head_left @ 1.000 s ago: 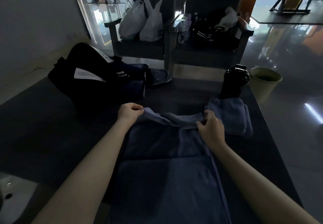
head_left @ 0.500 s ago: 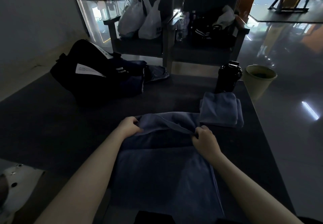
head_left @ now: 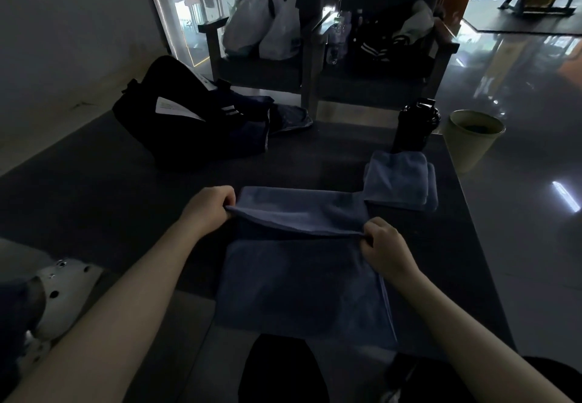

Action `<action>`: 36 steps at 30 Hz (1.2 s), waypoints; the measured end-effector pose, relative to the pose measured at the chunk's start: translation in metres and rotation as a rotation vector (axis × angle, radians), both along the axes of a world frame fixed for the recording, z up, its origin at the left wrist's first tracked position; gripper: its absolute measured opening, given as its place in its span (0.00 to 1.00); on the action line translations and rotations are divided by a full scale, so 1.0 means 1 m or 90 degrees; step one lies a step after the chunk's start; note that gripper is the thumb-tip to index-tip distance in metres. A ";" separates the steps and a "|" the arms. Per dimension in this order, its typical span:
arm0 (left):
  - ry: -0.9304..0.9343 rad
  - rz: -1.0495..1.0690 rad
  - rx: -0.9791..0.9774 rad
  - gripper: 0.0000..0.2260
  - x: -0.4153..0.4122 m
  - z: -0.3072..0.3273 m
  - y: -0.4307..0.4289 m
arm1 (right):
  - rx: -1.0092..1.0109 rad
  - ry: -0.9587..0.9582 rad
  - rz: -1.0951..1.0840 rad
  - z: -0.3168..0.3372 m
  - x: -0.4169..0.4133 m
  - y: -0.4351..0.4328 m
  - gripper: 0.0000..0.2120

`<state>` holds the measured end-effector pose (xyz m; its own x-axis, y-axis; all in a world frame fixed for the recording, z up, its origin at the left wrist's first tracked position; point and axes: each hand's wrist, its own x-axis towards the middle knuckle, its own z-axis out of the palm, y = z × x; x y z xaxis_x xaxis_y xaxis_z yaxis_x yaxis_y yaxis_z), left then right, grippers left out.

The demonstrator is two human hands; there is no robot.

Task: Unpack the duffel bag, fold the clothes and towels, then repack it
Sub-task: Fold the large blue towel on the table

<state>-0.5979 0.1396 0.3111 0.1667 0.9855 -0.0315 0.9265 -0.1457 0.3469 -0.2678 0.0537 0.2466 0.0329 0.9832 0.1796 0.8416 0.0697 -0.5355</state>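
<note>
Your L hand point(head_left: 209, 210) & R hand point(head_left: 385, 246) each pinch the lifted far edge of the towel point(head_left: 299, 280) mid-table point(head_left: 94, 198), w/ bag point(head_left: 189, 125) at 10 o'clock, folded towel point(head_left: 400, 182) at 1.

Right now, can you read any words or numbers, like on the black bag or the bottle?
No text can be read.
The white tag on the duffel bag: faint print, too blurred to read.
The three white stripes beside it: a mark, no letters.
The black bottle: too dark to tell.
The white plastic bags: no print shows.
The towel pinched by left hand and right hand: no label shows.
</note>
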 end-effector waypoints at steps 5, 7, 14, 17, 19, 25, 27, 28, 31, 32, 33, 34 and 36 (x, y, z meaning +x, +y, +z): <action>-0.047 -0.007 -0.042 0.09 -0.014 -0.013 -0.022 | 0.028 -0.023 -0.003 0.005 -0.003 -0.019 0.06; -0.041 -0.005 -0.050 0.08 -0.017 -0.019 -0.029 | 0.033 -0.038 -0.004 0.005 -0.003 -0.025 0.06; -0.050 0.005 -0.064 0.05 -0.014 -0.030 -0.053 | 0.052 -0.034 -0.015 -0.002 0.002 -0.042 0.07; -0.055 0.005 -0.071 0.08 -0.015 -0.035 -0.062 | 0.036 -0.049 -0.016 -0.004 0.002 -0.049 0.09; -0.049 0.006 -0.093 0.12 -0.016 -0.038 -0.065 | 0.017 -0.106 -0.014 -0.007 0.000 -0.053 0.13; -0.113 0.036 -0.101 0.15 -0.005 -0.046 -0.062 | 0.076 -0.153 -0.042 -0.004 -0.007 -0.054 0.12; -0.079 -0.025 -0.095 0.19 0.007 -0.048 -0.062 | 0.001 -0.165 -0.015 -0.006 -0.010 -0.048 0.18; -0.034 -0.055 -0.104 0.21 0.014 -0.050 -0.062 | -0.051 -0.182 0.003 -0.009 -0.012 -0.045 0.23; 0.116 -0.091 -0.166 0.26 0.029 -0.065 -0.064 | -0.164 -0.217 0.023 -0.022 -0.019 -0.039 0.30; 0.146 -0.086 -0.178 0.27 0.029 -0.072 -0.064 | -0.179 -0.215 0.023 -0.025 -0.021 -0.037 0.30; 0.166 -0.079 -0.179 0.27 0.028 -0.077 -0.062 | -0.186 -0.216 0.026 -0.026 -0.023 -0.033 0.30; 0.177 -0.070 -0.174 0.28 0.025 -0.080 -0.059 | -0.192 -0.221 0.033 -0.026 -0.025 -0.029 0.30; 0.190 -0.054 -0.169 0.28 0.017 -0.083 -0.051 | -0.199 -0.231 0.051 -0.026 -0.029 -0.018 0.30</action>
<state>-0.5805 0.0884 0.2281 0.1922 0.9196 -0.3427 0.9807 -0.1674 0.1009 -0.2968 0.0355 0.2207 -0.0548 0.9888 -0.1388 0.9766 0.0242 -0.2135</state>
